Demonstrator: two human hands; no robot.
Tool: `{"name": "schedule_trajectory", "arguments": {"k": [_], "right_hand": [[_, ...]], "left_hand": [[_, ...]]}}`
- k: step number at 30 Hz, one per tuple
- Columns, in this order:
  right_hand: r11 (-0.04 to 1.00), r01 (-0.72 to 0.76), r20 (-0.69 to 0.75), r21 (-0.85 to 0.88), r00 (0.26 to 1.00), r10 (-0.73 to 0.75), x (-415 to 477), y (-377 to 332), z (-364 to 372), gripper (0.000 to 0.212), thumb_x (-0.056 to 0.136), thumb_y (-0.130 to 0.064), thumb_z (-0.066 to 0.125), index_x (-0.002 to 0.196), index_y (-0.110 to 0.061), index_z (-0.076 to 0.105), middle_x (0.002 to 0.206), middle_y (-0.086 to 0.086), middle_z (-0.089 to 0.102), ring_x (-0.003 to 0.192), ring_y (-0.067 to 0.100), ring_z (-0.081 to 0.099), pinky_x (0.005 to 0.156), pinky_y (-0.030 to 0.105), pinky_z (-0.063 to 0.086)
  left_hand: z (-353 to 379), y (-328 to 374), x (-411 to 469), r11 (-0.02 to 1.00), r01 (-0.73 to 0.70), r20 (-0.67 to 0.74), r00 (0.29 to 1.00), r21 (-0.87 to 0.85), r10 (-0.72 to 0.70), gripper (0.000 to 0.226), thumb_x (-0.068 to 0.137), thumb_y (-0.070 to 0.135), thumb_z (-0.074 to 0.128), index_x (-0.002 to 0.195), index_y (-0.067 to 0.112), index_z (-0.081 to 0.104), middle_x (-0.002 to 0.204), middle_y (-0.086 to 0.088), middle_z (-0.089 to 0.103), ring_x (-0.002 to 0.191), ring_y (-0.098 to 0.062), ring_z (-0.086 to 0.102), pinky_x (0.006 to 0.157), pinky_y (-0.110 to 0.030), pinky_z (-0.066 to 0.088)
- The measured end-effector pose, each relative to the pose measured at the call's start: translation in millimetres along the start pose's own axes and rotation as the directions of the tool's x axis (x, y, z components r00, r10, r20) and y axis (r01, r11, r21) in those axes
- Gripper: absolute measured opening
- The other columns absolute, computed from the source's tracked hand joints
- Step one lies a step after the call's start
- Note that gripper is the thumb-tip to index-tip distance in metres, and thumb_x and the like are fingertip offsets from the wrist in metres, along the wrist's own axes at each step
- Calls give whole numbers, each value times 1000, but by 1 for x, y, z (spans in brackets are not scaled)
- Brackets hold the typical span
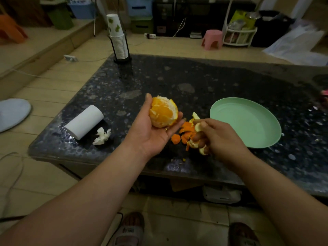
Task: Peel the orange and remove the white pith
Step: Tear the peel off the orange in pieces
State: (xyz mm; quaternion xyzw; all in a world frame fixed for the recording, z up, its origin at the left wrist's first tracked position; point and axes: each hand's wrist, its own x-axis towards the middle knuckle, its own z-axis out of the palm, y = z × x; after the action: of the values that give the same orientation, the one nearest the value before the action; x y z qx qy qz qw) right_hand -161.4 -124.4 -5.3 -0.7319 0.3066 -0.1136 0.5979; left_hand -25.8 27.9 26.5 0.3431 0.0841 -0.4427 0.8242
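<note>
Nearest the person and just left of the green plate (248, 121), the right hand (218, 137) had its fingers curled round a strip of peel (195, 143), low over the table (177, 80) not far in from its front edge. Left of the plate, a little farther on, loose peel scraps (184, 131) lay on the tabletop. Farther left, the left hand (150, 135) cradled the orange (163, 112) on an open palm, thumb upright against its side. The fruit looked almost bare of rind, so peeling seemed nearly finished. White pith clung along its right flank and top, so that part was probably left to do. The plate held nothing. Well left of it lay a tissue roll (85, 121) and a crumpled tissue (102, 136). Beyond the plate was open tabletop, with a stack of paper cups (119, 45) at the far left corner.
</note>
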Motion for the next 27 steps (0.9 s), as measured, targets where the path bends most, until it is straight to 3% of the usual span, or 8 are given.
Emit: {"name": "schedule_trajectory", "arguments": {"k": [3, 6, 8, 10, 13, 19, 24, 27], "right_hand": [[890, 115, -12, -442, 991, -134, 4, 3, 1, 29, 110, -28, 54, 132, -34, 72, 97, -5, 76, 83, 12, 70, 71, 32, 57], [827, 125, -22, -549, 986, -164, 4, -1, 1, 33, 108, -35, 58, 140, -41, 63, 111, -5, 74, 96, 14, 71, 82, 36, 59], [845, 110, -59, -524, 985, -164, 1, -9, -1, 26, 107, -39, 59, 132, -34, 64, 104, -4, 74, 89, 15, 71, 77, 38, 59], [914, 128, -50, -384, 986, -159, -1, -18, -5, 22, 107, -45, 58, 115, -27, 67, 88, -2, 75, 73, 14, 71, 67, 38, 58], [974, 145, 107, -173, 986, -127, -8, -31, -10, 38, 107, -53, 54, 102, -18, 68, 82, 1, 77, 70, 18, 73, 62, 38, 57], [957, 163, 212, -239, 971, -113, -15, -31, -13, 37, 108, -49, 52, 102, -16, 68, 89, -1, 78, 79, 17, 76, 66, 35, 62], [938, 181, 209, -297, 970, -122, -18, -33, -16, 31, 111, -39, 52, 98, -17, 68, 87, -1, 78, 74, 16, 75, 61, 30, 57], [904, 192, 201, -382, 972, -121, -19, -36, -17, 27, 108, -37, 53, 93, -21, 69, 83, -4, 78, 70, 10, 74, 61, 30, 57]], "left_hand": [[3, -6, -2, 995, 18, -13, 1000, 93, -17, 70, 95, 57, 72, 140, 4, 62, 131, -28, 69, 109, -44, 75, 79, -50, 67], [4, -12, -4, 986, 43, -17, 999, 160, -41, 68, 94, 55, 73, 137, 3, 63, 128, -28, 72, 106, -42, 77, 79, -47, 67], [4, -12, -4, 978, 42, -16, 999, 204, -40, 67, 93, 54, 74, 134, 2, 65, 121, -26, 76, 103, -41, 78, 78, -46, 67], [4, -13, -4, 973, 29, 2, 1000, 228, -30, 64, 93, 53, 74, 134, 4, 65, 115, -21, 78, 101, -36, 79, 78, -46, 67], [8, -14, -5, 957, 27, 40, 998, 287, -40, 57, 96, 53, 70, 129, 7, 67, 113, -18, 79, 98, -30, 80, 83, -46, 67], [9, -17, -9, 885, 67, 40, 995, 461, -96, 60, 88, 62, 71, 123, 13, 72, 115, -13, 80, 99, -27, 78, 84, -43, 64], [11, -15, -13, 800, 35, 63, 994, 599, -91, 55, 92, 66, 63, 115, 18, 74, 106, -10, 79, 89, -22, 76, 68, -33, 63], [12, -17, -16, 776, 0, 91, 993, 631, -74, 50, 96, 62, 62, 114, 17, 74, 105, -10, 79, 87, -21, 75, 69, -32, 62]]}}
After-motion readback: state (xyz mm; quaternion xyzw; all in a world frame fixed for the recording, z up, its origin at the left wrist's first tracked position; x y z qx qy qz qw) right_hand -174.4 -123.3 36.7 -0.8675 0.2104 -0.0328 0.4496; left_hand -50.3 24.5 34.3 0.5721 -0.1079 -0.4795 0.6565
